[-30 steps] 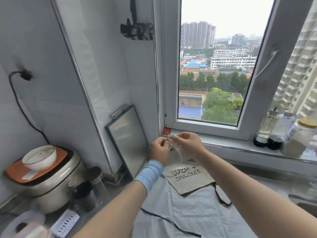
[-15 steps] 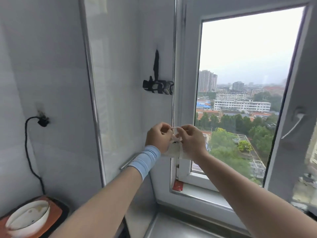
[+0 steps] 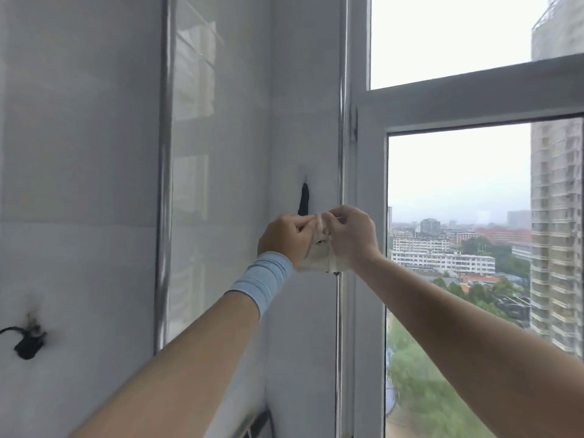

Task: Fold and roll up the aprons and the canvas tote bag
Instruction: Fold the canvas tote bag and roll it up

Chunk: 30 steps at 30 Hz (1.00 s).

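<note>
1. Both hands have risen since the earlier frames, lifting the rolled cloth bundle (image 3: 316, 260) from just above the tabletop to the wall corner by the window. The view has tilted up with them, so the tabletop is now out of sight.
2. This bundle is pale, small and compact. It is held in mid-air between the two hands, in front of the seam where the tiled wall (image 3: 94, 137) meets the window frame (image 3: 368, 172). A narrow pale band runs up its front. Whether it touches the wall cannot be told.
3. On the bundle's left side the left hand (image 3: 284, 240) has its grip closed, fingers curled and pinching at the top edge. A light blue wristband (image 3: 264, 279) sits on that wrist.
4. On the right side the right hand (image 3: 350, 237) has its grip closed too, fingers curled over the top. Its fingertips meet the left hand's there.
5. Just behind the left knuckles a black strap (image 3: 304, 200) hangs down the wall, its lower end hidden by the hands.
6. The window frame's upright edge stands directly behind the bundle, with glass to the right showing buildings and trees. A vertical metal strip (image 3: 164, 184) runs down the wall well to the left.
7. Plain wall spreads above and to the left of the hands. A black plug (image 3: 30, 343) with its cord sits low at the far left, well apart.
</note>
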Motion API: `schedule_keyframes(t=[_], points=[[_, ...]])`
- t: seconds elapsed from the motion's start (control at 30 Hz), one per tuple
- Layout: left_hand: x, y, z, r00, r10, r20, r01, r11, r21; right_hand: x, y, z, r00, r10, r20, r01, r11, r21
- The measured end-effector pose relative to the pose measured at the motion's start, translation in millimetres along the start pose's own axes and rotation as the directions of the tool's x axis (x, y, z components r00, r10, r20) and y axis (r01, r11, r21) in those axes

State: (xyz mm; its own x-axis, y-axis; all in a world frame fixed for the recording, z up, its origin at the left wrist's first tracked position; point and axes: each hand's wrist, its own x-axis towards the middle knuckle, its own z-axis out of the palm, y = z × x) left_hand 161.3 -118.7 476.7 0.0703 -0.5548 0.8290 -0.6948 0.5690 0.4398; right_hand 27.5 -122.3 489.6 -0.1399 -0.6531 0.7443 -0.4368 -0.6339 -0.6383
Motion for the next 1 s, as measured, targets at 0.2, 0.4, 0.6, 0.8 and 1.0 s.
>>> schedule_keyframes(t=[0.2, 0.4, 0.6, 0.8, 1.0], points=[[81, -5, 6, 0.992, -0.115, -0.061, 0.099, 0.970, -0.223, 78, -10, 23, 0.995, -0.049, -0.081, 0.045, 0.997, -0.060], [119, -20, 19, 0.988, -0.136, -0.080, 0.133, 0.990, -0.041, 115, -12, 51, 0.982, -0.080, -0.171, 0.031, 0.962, -0.270], [138, -32, 25, 0.991, -0.132, -0.004, 0.132, 0.988, 0.076, 130, -13, 70, 0.976, -0.087, -0.198, -0.008, 0.901, -0.433], [125, -45, 28, 0.995, -0.096, 0.029, 0.092, 0.989, 0.114, 116, 5, 74, 0.982, -0.164, -0.095, 0.089, 0.841, -0.534], [96, -71, 31, 0.990, -0.024, 0.142, 0.008, 0.994, 0.111, 85, 33, 72, 0.946, -0.322, 0.026, 0.288, 0.804, -0.521]])
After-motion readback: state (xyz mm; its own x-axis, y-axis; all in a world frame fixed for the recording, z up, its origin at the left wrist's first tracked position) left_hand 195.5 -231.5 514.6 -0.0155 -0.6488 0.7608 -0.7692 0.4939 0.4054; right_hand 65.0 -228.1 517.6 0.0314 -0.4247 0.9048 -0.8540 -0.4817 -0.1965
